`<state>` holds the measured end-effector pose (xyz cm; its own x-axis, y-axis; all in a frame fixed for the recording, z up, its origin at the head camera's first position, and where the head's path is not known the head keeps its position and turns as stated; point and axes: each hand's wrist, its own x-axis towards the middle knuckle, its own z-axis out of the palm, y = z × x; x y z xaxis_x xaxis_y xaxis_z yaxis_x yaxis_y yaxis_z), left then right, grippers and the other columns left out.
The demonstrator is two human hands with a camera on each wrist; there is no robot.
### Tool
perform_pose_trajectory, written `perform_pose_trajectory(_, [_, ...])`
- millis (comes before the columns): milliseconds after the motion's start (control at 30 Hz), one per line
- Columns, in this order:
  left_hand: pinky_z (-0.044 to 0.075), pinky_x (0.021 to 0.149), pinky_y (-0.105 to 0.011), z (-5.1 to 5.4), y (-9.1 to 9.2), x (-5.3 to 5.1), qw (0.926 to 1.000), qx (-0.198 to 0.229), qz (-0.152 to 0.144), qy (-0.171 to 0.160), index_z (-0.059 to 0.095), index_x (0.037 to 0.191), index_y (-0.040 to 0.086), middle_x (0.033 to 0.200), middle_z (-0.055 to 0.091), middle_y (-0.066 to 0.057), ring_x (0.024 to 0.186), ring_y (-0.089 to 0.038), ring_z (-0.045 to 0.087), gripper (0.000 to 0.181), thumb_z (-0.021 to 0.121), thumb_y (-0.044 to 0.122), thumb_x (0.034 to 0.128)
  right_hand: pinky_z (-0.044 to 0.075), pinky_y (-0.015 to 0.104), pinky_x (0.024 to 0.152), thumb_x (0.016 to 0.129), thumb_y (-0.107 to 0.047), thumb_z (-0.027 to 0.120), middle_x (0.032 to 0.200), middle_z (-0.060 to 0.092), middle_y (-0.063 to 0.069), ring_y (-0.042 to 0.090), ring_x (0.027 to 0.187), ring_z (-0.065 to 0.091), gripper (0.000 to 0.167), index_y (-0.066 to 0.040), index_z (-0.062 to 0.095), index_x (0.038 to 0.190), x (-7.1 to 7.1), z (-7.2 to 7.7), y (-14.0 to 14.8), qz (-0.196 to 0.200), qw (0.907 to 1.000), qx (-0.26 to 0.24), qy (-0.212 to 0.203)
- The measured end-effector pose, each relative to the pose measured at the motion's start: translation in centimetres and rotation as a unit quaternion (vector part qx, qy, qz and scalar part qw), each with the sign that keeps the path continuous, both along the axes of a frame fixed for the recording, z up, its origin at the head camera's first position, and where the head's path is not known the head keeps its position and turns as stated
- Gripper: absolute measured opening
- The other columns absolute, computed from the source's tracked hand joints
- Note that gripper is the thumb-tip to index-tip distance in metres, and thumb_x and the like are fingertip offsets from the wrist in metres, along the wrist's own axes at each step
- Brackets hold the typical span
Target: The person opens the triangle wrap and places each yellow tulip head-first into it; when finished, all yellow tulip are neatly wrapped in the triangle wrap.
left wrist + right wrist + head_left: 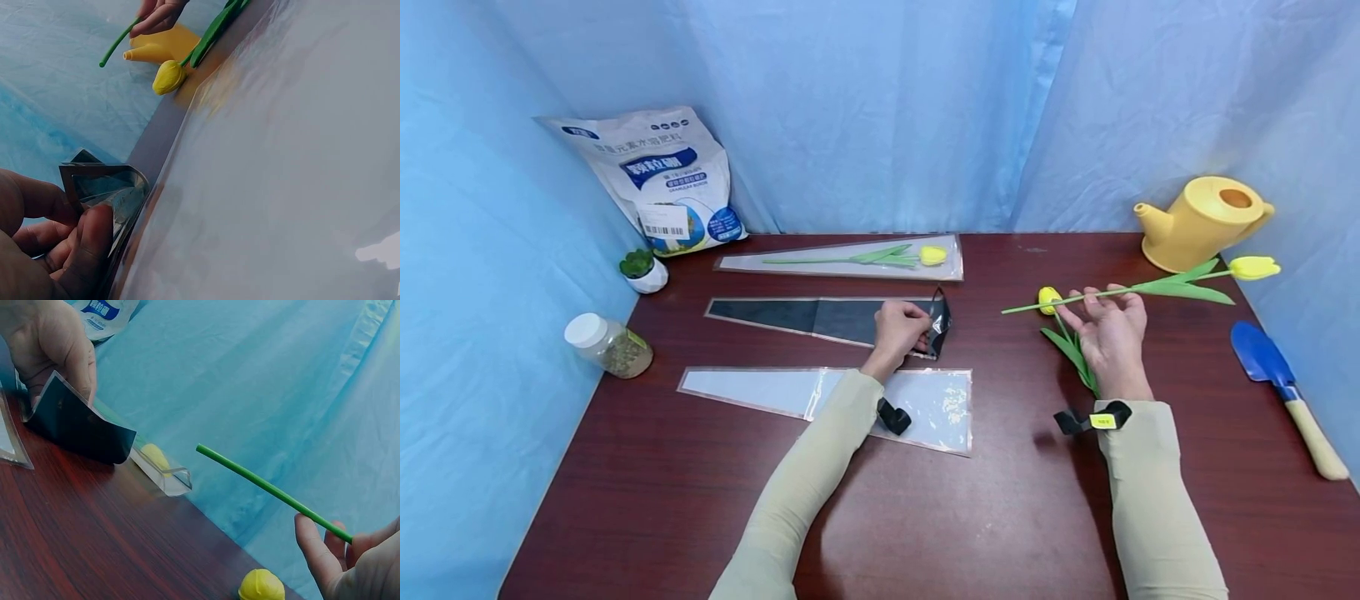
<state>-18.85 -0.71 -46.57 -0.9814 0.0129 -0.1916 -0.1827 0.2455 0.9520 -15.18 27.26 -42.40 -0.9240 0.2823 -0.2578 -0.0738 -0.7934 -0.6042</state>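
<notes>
While the left grip pinches one black wrapper, right grip holding one tulip of three, two pale wrappers

Three sleeves lie left of centre, tulip in the rearmost; bag upper left, watering can upper right.

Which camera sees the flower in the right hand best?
The head view, because the held tulip shows there with bloom, leaves and stem. Both wrist views show only some of its stem, not its bloom.
</notes>
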Motion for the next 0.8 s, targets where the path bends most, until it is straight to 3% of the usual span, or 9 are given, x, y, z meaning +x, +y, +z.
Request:
perform_pose_trajectory(333, [0.057,0.047,-0.030,-0.2,0.0,0.1,1.0000,-0.002,-0.003,0.002,0.077,0.086,0.000,0.073,0.074,-0.019,0.044,-0.013,0.062,0.012,0.066,0.003,0.0875,0.063,0.044,0.069,0.095,0.016,0.049,0.093,0.054,0.011,0.029,0.100,0.058,0.033,-0.012,0.037,0.110,-0.6,0.0,-2.3,-0.002,0.9995,0.028,-0.016])
perform_pose_trajectory(500, [0.057,0.047,-0.029,-0.1,0.0,0.1,1.0000,0.001,-0.003,0.001,0.077,0.086,-0.001,0.072,0.073,-0.019,0.042,-0.012,0.061,0.012,0.066,0.003,0.0873,0.063,0.044,0.070,0.096,0.014,0.048,0.096,0.053,0.010,0.025,0.090,0.065,0.031,-0.013,0.039,0.109,-0.9,0.1,-3.7,-0.006,0.9990,0.040,-0.020])
perform_pose_trajectory(800, [0.057,0.047,-0.028,0.1,0.1,0.1,1.0000,-0.003,0.005,-0.003,0.077,0.086,-0.001,0.074,0.074,-0.020,0.043,-0.012,0.061,0.012,0.066,0.002,0.0878,0.064,0.042,0.069,0.098,0.015,0.042,0.095,0.053,0.009,0.025,0.088,0.064,0.028,-0.012,0.040,0.106,-1.7,-0.2,-6.5,-0.030,0.9965,0.076,-0.020])
